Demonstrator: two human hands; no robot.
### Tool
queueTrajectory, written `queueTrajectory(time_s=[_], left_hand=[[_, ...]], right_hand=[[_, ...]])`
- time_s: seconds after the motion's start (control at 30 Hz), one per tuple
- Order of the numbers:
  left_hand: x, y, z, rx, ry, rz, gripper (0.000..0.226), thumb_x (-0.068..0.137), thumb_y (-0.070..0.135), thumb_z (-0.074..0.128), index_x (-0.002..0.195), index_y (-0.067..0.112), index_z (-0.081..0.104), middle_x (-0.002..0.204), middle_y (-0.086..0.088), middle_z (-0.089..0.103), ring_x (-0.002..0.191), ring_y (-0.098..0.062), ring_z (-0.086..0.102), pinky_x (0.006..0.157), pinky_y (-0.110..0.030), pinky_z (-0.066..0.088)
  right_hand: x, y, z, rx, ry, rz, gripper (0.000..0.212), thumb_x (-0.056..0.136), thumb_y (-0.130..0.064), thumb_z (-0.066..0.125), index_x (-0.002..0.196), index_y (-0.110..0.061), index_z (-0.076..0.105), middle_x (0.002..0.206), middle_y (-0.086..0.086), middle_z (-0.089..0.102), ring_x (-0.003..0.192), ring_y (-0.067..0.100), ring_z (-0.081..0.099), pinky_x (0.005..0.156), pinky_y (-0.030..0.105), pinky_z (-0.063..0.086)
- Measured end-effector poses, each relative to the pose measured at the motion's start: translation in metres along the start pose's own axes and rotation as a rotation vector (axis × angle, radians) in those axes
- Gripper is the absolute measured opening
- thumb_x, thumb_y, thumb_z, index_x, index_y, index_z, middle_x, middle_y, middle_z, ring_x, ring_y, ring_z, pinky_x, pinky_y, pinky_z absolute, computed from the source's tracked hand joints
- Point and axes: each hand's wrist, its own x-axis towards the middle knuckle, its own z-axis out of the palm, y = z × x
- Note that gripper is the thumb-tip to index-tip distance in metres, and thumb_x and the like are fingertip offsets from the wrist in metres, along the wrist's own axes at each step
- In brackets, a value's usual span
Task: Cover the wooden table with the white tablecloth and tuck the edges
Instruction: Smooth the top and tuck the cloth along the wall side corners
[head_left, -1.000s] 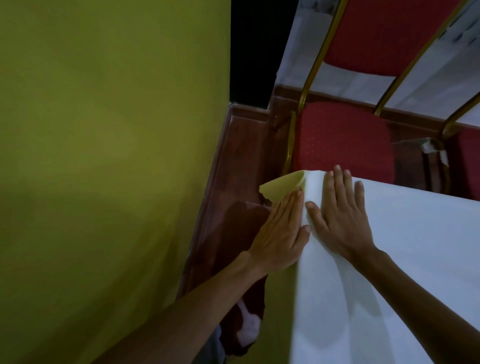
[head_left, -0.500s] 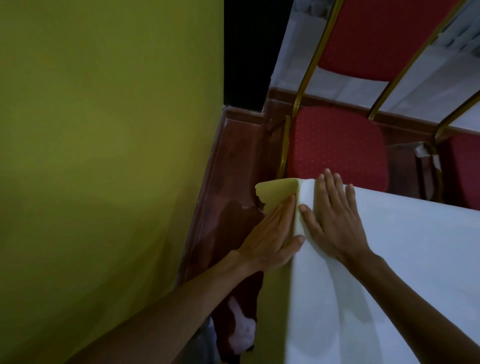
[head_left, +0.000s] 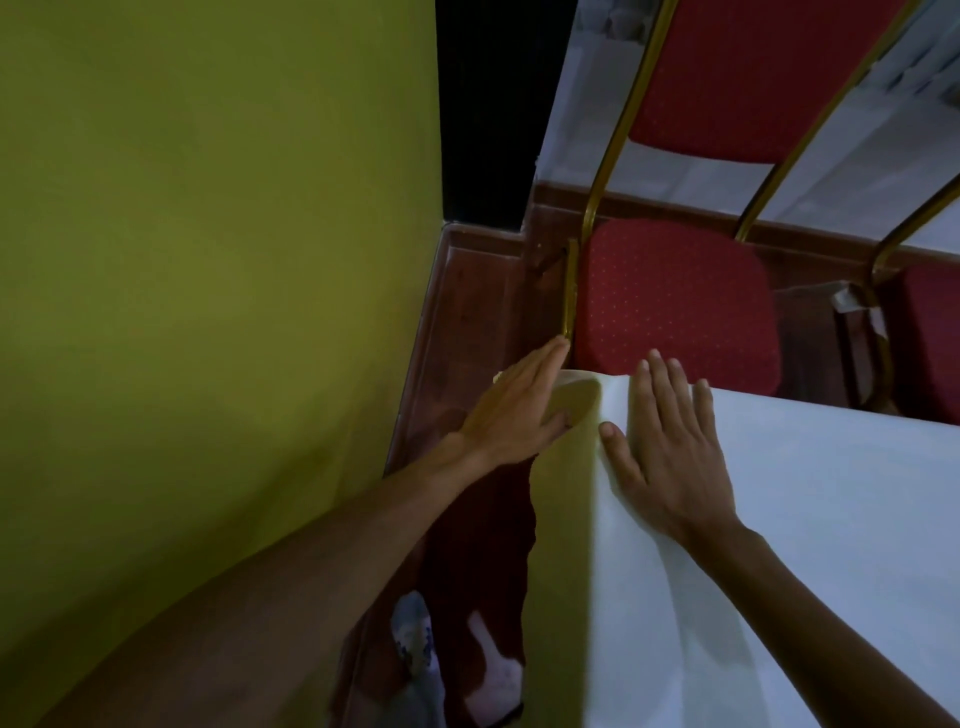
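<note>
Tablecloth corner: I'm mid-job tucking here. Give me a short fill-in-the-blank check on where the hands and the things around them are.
1. The right hand lies flat on ____ of the tablecloth.
2. The left hand rests against the cloth's folded corner, its fingers ____ rather than curled.
3. Just beyond the table edge stands a chair with a ____ seat.

Missing words: top; straight; red.
</note>
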Motion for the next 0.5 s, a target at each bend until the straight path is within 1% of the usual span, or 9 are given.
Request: queueTrajectory(time_s=[0.07, 0.13, 0.2, 0.23, 0.27, 0.3, 0.33, 0.4, 0.5], left_hand=[[0.021, 0.004, -0.001, 0.034, -0.056, 0.026, 0.078, 0.094, 0.029, 0.061, 0.158, 0.009, 0.021, 0.164, -0.01, 0.026, 0.152, -0.023, 0.023, 0.123, -0.043, 0.026], [0.036, 0.009, 0.0, 0.015, -0.132, 0.034, 0.062, 0.093, 0.021, 0.062, 0.15, 0.014, 0.041, 0.152, -0.008, 0.047, 0.142, -0.024, 0.041, 0.115, -0.042, 0.038], [0.043, 0.011, 0.0, -0.027, -0.153, 0.035, 0.033, 0.092, 0.017, 0.058, 0.123, 0.017, 0.065, 0.119, -0.005, 0.07, 0.109, -0.024, 0.066, 0.091, -0.046, 0.055], [0.042, 0.01, -0.001, -0.029, -0.147, 0.023, 0.024, 0.09, 0.017, 0.054, 0.108, 0.015, 0.069, 0.101, -0.006, 0.073, 0.091, -0.027, 0.069, 0.078, -0.047, 0.057], [0.04, 0.009, -0.001, -0.016, -0.133, 0.01, 0.022, 0.088, 0.017, 0.049, 0.098, 0.014, 0.068, 0.088, -0.008, 0.072, 0.079, -0.03, 0.069, 0.068, -0.048, 0.056], [0.037, 0.007, -0.001, 0.015, -0.117, 0.005, 0.022, 0.087, 0.019, 0.046, 0.094, 0.013, 0.066, 0.082, -0.009, 0.071, 0.073, -0.032, 0.067, 0.063, -0.048, 0.055], [0.033, 0.004, -0.003, 0.056, -0.1, 0.005, 0.022, 0.089, 0.022, 0.045, 0.096, 0.012, 0.064, 0.08, -0.01, 0.07, 0.071, -0.034, 0.066, 0.06, -0.047, 0.054], [0.022, -0.005, -0.002, 0.145, -0.075, -0.008, 0.02, 0.093, 0.026, 0.052, 0.105, 0.011, 0.061, 0.085, -0.013, 0.071, 0.076, -0.039, 0.068, 0.06, -0.045, 0.053], [0.003, -0.021, 0.003, 0.244, -0.08, -0.075, 0.025, 0.093, 0.015, 0.059, 0.117, 0.009, 0.06, 0.097, -0.018, 0.071, 0.087, -0.043, 0.068, 0.063, -0.043, 0.047]], right_hand=[[0.001, -0.001, 0.0, -0.003, 0.002, 0.002, 0.078, 0.105, -0.056, 0.017, 0.161, -0.003, 0.012, 0.17, 0.015, 0.008, 0.159, 0.027, 0.002, 0.127, 0.055, 0.008], [0.0, -0.001, 0.0, -0.005, 0.009, 0.0, 0.077, 0.105, -0.055, 0.019, 0.161, -0.003, 0.013, 0.17, 0.015, 0.009, 0.159, 0.027, 0.003, 0.127, 0.054, 0.008], [-0.001, -0.001, 0.0, -0.005, 0.016, 0.002, 0.077, 0.105, -0.055, 0.02, 0.161, -0.003, 0.014, 0.17, 0.016, 0.01, 0.159, 0.027, 0.004, 0.127, 0.054, 0.009], [-0.001, -0.001, -0.001, -0.005, 0.019, 0.001, 0.077, 0.105, -0.055, 0.02, 0.161, -0.003, 0.014, 0.17, 0.015, 0.011, 0.159, 0.027, 0.004, 0.127, 0.054, 0.009], [-0.001, -0.001, -0.001, -0.002, 0.02, 0.001, 0.077, 0.105, -0.055, 0.019, 0.161, -0.003, 0.015, 0.17, 0.015, 0.011, 0.159, 0.027, 0.004, 0.127, 0.054, 0.009], [-0.001, -0.001, -0.001, 0.001, 0.024, 0.001, 0.077, 0.104, -0.056, 0.019, 0.161, -0.003, 0.015, 0.17, 0.015, 0.012, 0.159, 0.027, 0.005, 0.127, 0.054, 0.009], [-0.001, -0.001, -0.002, 0.002, 0.028, 0.0, 0.078, 0.104, -0.056, 0.019, 0.161, -0.002, 0.016, 0.17, 0.016, 0.012, 0.159, 0.028, 0.006, 0.127, 0.054, 0.009], [-0.001, -0.001, -0.002, -0.006, 0.031, -0.005, 0.078, 0.104, -0.056, 0.02, 0.16, -0.002, 0.017, 0.169, 0.016, 0.014, 0.158, 0.029, 0.007, 0.127, 0.055, 0.01], [0.0, -0.001, -0.002, -0.011, 0.032, 0.002, 0.077, 0.104, -0.055, 0.021, 0.16, -0.002, 0.018, 0.169, 0.016, 0.015, 0.158, 0.029, 0.008, 0.127, 0.055, 0.01]])
